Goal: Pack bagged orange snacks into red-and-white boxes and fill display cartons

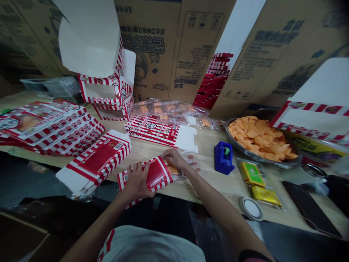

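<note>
A red-and-white striped carton (159, 174) lies tilted near the table's front edge. My left hand (137, 180) is wrapped over it from above, thumb on the near side. At the carton's right end is my right hand (174, 159), its fingers curled in at the far corner. What they pinch is hidden. Under and beside that hand, a clear plastic pack (192, 162) with round orange-brown pieces sits against the carton's end, partly covered. Just beyond lies a flat striped carton (155, 131) with white flaps.
Stacked striped cartons (102, 153) and filled ones (51, 125) stand left. Clear snack packs (169, 107) line the back. To the right are a blue tape dispenser (223, 156), a metal bowl (298, 158) of orange chips, a tape roll (251, 208) and yellow packets (265, 196). Cardboard boxes (163, 43) rise behind.
</note>
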`<act>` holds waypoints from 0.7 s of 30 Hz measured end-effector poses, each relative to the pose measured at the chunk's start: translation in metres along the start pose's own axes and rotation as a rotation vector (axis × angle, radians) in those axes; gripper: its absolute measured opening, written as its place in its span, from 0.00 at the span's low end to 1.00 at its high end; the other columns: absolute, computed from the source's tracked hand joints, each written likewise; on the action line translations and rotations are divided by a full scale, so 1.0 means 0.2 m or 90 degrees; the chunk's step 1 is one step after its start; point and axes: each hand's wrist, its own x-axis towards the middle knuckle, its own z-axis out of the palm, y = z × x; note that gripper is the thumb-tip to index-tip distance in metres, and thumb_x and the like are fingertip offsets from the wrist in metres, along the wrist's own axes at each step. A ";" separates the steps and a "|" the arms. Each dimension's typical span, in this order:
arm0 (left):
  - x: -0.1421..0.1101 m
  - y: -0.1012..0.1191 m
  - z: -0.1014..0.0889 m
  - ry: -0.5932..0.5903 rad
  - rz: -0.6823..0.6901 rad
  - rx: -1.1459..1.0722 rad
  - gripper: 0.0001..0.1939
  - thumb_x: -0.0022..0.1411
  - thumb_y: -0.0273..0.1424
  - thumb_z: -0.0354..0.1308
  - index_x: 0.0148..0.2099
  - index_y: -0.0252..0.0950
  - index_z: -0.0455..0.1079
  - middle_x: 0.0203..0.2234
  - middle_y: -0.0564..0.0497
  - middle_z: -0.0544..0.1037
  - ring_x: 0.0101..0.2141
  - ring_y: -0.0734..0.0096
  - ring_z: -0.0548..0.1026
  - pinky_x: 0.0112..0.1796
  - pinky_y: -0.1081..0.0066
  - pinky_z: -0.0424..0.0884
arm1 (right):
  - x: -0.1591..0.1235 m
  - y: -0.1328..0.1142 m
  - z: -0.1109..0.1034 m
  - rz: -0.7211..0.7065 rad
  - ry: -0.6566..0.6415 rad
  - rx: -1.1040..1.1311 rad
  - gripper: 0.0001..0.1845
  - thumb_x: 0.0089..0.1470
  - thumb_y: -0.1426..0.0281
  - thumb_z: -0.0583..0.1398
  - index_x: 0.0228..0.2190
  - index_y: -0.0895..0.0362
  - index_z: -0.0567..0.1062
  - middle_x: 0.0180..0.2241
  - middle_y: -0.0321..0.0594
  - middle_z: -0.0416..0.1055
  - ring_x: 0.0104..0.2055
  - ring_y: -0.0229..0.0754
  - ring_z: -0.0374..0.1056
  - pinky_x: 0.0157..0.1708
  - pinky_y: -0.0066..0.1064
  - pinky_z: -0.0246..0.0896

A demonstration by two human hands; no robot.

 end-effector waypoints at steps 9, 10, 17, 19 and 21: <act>0.00 -0.04 0.01 -0.009 0.055 -0.014 0.58 0.30 0.47 0.68 0.63 0.29 0.54 0.54 0.30 0.62 0.52 0.38 0.61 0.53 0.45 0.50 | -0.23 0.05 -0.15 0.105 0.331 0.005 0.14 0.46 0.71 0.54 0.33 0.57 0.77 0.39 0.44 0.77 0.43 0.48 0.70 0.46 0.41 0.63; 0.00 -0.04 0.01 -0.013 0.059 -0.013 0.59 0.30 0.47 0.68 0.63 0.28 0.54 0.54 0.30 0.62 0.52 0.38 0.60 0.53 0.44 0.50 | -0.28 0.07 -0.22 0.141 0.376 -0.004 0.14 0.46 0.68 0.55 0.34 0.58 0.77 0.40 0.47 0.76 0.43 0.50 0.69 0.44 0.42 0.64; 0.00 -0.03 0.00 -0.015 0.061 -0.010 0.56 0.32 0.46 0.67 0.62 0.29 0.55 0.54 0.30 0.62 0.52 0.40 0.60 0.51 0.48 0.54 | -0.45 0.08 -0.27 0.312 0.285 0.136 0.26 0.51 0.51 0.54 0.28 0.62 0.78 0.18 0.39 0.70 0.18 0.39 0.64 0.18 0.30 0.60; 0.00 -0.03 0.00 -0.008 0.070 -0.012 0.56 0.31 0.45 0.67 0.62 0.29 0.55 0.54 0.30 0.62 0.51 0.40 0.61 0.51 0.49 0.54 | -0.42 0.01 -0.12 0.276 0.214 0.202 0.25 0.50 0.51 0.56 0.28 0.61 0.77 0.21 0.39 0.72 0.22 0.39 0.66 0.21 0.29 0.62; 0.00 -0.03 0.01 -0.005 0.072 -0.013 0.57 0.31 0.45 0.67 0.63 0.30 0.54 0.53 0.31 0.63 0.51 0.40 0.61 0.50 0.49 0.55 | -0.40 -0.07 0.04 0.220 0.142 0.238 0.22 0.51 0.53 0.57 0.29 0.59 0.77 0.26 0.39 0.75 0.27 0.41 0.68 0.26 0.30 0.64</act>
